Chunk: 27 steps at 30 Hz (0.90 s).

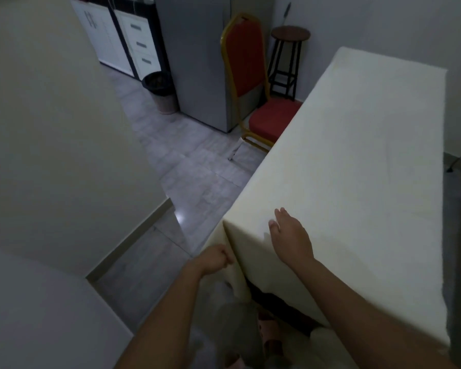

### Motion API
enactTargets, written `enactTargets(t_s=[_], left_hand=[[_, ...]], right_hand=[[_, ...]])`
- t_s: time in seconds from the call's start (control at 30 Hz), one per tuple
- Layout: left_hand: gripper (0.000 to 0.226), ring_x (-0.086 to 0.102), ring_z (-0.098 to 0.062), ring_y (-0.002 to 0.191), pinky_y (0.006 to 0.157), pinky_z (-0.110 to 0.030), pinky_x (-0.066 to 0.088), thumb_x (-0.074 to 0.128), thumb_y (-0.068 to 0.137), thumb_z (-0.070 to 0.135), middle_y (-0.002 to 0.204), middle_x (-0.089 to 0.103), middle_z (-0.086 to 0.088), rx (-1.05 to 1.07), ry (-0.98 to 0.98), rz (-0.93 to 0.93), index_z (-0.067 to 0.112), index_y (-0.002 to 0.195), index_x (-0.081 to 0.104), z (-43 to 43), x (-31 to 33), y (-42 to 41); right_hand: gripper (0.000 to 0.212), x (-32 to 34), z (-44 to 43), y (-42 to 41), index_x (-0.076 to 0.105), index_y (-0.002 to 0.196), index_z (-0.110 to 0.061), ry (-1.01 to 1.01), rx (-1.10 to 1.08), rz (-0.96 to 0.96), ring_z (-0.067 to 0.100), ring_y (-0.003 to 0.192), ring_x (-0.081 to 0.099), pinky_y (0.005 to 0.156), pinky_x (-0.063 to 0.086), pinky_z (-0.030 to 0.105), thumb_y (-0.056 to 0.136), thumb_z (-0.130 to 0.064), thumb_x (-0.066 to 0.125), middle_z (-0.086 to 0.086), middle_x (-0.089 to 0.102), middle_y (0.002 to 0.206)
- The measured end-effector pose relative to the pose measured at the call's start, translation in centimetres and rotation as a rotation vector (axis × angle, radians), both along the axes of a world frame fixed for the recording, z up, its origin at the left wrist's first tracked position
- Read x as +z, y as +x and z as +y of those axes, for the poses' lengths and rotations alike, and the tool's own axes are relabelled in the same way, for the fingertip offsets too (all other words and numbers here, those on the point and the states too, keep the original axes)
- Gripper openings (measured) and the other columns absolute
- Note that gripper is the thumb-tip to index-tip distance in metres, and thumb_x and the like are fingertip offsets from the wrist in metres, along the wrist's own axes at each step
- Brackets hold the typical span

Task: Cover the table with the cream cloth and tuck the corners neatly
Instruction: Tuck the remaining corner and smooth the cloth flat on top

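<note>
Cream cloth (pixel 357 169) spread over the whole surface, right hand (pixel 290 239) flat on it with fingers apart near the corner, left hand (pixel 214 259) just below, grip clamped on the hanging corner fold, dark bin (pixel 161 91) far beyond, contents unclear

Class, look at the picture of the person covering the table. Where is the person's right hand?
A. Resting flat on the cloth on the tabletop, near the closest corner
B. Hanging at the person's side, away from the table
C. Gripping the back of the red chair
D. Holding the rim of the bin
A: the right hand lies open, palm down, on the cream cloth near the closest corner, while the left hand is closed at the cloth's hanging corner edge.
</note>
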<state>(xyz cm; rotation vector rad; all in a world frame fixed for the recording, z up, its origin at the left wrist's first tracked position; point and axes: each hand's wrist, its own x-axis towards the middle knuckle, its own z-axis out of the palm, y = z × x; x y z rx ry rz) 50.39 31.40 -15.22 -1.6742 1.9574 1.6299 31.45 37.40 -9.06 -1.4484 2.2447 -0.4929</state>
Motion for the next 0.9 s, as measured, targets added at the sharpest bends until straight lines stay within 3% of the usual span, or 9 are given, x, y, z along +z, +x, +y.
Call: enactTargets(t_s=[0.07,0.13,0.2,0.27,0.37,0.47,0.57,0.77,0.9], left_hand=[[0.018,0.058,-0.018,0.091,0.091,-0.03,0.049,0.053,0.09,0.006,0.106,0.066,-0.012,-0.133,-0.042,-0.182,0.018,0.08,0.061,-2.6,2.5,1.3],[0.014,0.058,-0.024,0.105,0.092,-0.029,0.045,0.048,0.095,0.01,0.118,0.062,-0.012,-0.115,-0.194,-0.274,0.012,0.096,0.062,-5.3,4.3,1.9],[0.026,0.055,-0.029,0.113,0.096,-0.031,0.042,0.04,0.097,0.011,0.126,0.058,-0.014,-0.011,-0.364,-0.245,0.005,0.114,0.058,-7.5,5.0,1.5],[0.031,0.054,-0.031,0.113,0.095,-0.035,0.044,0.037,0.096,0.012,0.128,0.057,-0.014,0.067,-0.44,-0.185,0.01,0.123,0.053,-8.4,5.2,0.0],[0.038,0.051,-0.028,0.12,0.098,-0.033,0.041,0.039,0.096,0.014,0.137,0.051,-0.011,0.022,-0.495,-0.07,0.014,0.133,0.047,-8.4,5.2,-3.1],[0.045,0.038,-0.021,0.135,0.109,-0.031,0.029,0.035,0.1,0.018,0.15,0.038,-0.006,-0.149,-0.574,-0.062,0.014,0.145,0.035,-8.2,4.7,-5.7],[0.05,0.032,-0.021,0.139,0.113,-0.033,0.026,0.034,0.1,0.023,0.154,0.031,-0.006,-0.328,-0.563,-0.056,0.017,0.149,0.026,-10.0,3.8,-6.9],[0.059,0.014,-0.02,0.147,0.12,-0.039,0.013,0.039,0.099,0.036,0.16,0.015,-0.006,-0.614,-0.549,-0.044,0.022,0.152,0.017,-16.9,2.9,-6.5],[0.058,0.015,-0.022,0.147,0.119,-0.041,0.014,0.038,0.099,0.033,0.16,0.013,-0.007,-0.882,-0.571,0.011,0.023,0.152,0.016,-20.8,3.8,-6.2]], right_hand=[[0.047,0.0,-0.2,0.3,0.035,0.144,-0.009,0.023,-0.003,0.031,0.026,0.142,0.024,0.114,0.019,0.041,0.1,-0.026,0.033,0.009,0.028,0.155],[0.049,-0.3,-0.7,0.4,0.029,0.146,-0.01,0.053,-0.01,0.052,0.028,0.145,0.014,0.116,0.013,0.043,0.101,-0.027,0.03,0.009,0.021,0.157],[0.051,-0.6,-1.5,0.3,0.024,0.148,-0.01,0.105,-0.018,0.056,0.029,0.146,0.008,0.117,0.01,0.045,0.101,-0.03,0.027,0.009,0.017,0.158],[0.053,-0.9,-2.4,0.2,0.02,0.149,-0.009,0.143,-0.016,0.068,0.029,0.146,0.005,0.117,0.008,0.045,0.101,-0.031,0.024,0.009,0.014,0.159],[0.052,-1.2,-4.4,0.2,0.019,0.149,-0.008,0.136,-0.02,0.098,0.028,0.146,0.005,0.118,0.007,0.046,0.102,-0.03,0.023,0.01,0.013,0.159],[0.052,-1.6,-5.8,0.8,0.018,0.149,-0.008,0.139,-0.029,0.148,0.028,0.146,0.005,0.118,0.008,0.046,0.102,-0.028,0.022,0.01,0.012,0.159],[0.052,-1.9,-7.1,1.1,0.013,0.15,-0.009,0.152,-0.111,0.189,0.027,0.147,0.003,0.119,0.007,0.045,0.103,-0.028,0.02,0.009,0.008,0.16],[0.054,-3.6,-10.0,1.7,0.009,0.151,-0.01,0.188,-0.435,0.172,0.027,0.147,-0.001,0.118,0.001,0.044,0.103,-0.032,0.019,0.009,0.004,0.16],[0.056,-4.0,-11.9,5.3,0.011,0.151,-0.009,0.232,-0.698,0.143,0.027,0.147,0.0,0.117,0.002,0.047,0.102,-0.036,0.02,0.009,0.006,0.16]])
